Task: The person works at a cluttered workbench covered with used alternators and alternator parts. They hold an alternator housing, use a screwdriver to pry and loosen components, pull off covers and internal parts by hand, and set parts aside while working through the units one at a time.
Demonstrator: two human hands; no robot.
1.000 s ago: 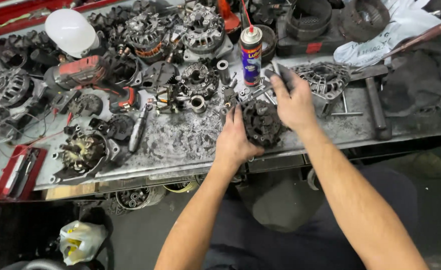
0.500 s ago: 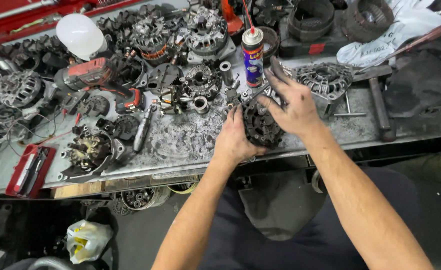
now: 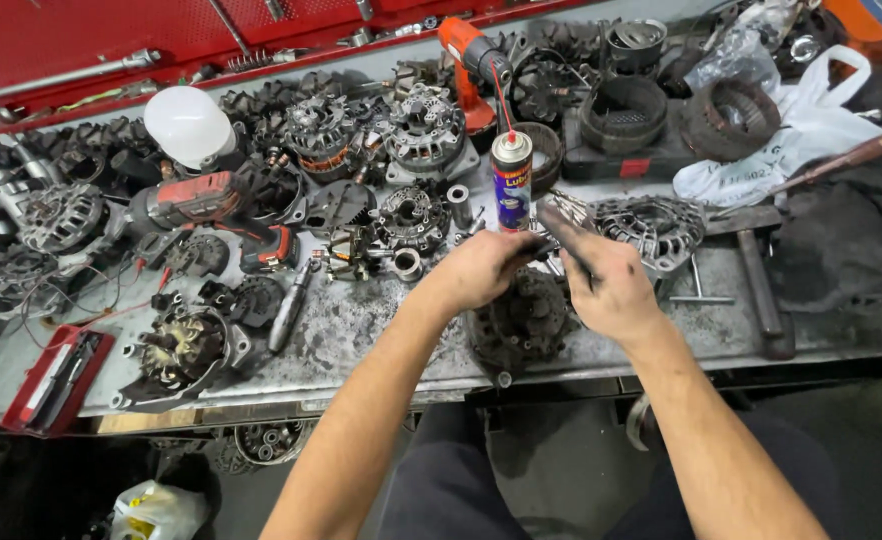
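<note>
1. Tabletop, grimy metal, fills the middle of the frame, crowded with alternator parts; I count one spray can at centre, one white bulb upper left, two power tools: a red drill at left, an orange one at top.
2. Dark alternator housing sits on the tabletop's near edge, centre, under both hands.
3. Left hand and right hand have lifted off the housing since half a second ago, meeting above it.
4. Fingers of both hands pinch a thin dark tool; its kind is unclear.
</note>
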